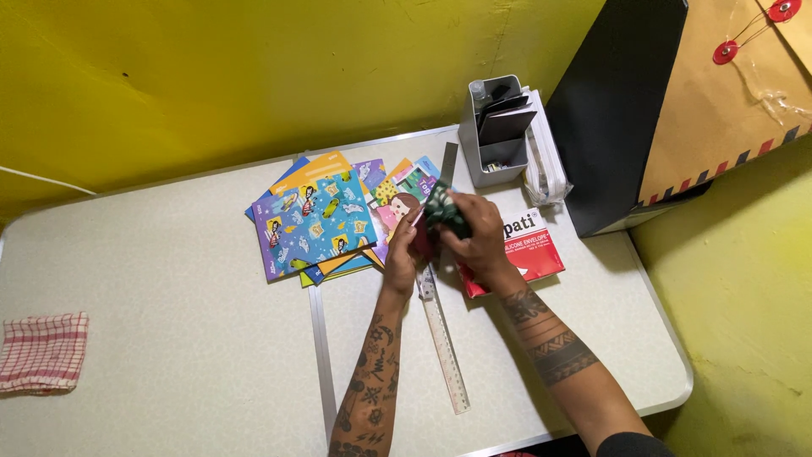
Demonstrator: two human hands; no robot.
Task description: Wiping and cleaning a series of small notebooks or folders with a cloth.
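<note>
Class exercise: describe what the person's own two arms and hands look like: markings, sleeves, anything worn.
Both forearms are bare and covered in dark tattoos. The left arm carries many small separate symbols, such as stars and zigzags. The right arm has patterned bands around it, with a dark sleeve edge near the elbow. No gloves; rings or watch cannot be made out.

Both hands meet over the desk [169, 338] centre, w/ a small dark green patterned paper [443, 211] between them. Right hand [480, 241] pinches it from above, fingers curled in a closed grip; left hand [403, 254] holds its lower left edge. A clear ruler [442, 338] lies on the desk under the hands, running toward the near edge. Just left of the hands: fanned stack of colourful patterned sheets [317, 224]. Under the right wrist, a red-and-white packet [529, 250]. Grey pen holder [499, 131] sits behind, near the wall. Red checked cloth [42, 351] at far left edge.
</note>
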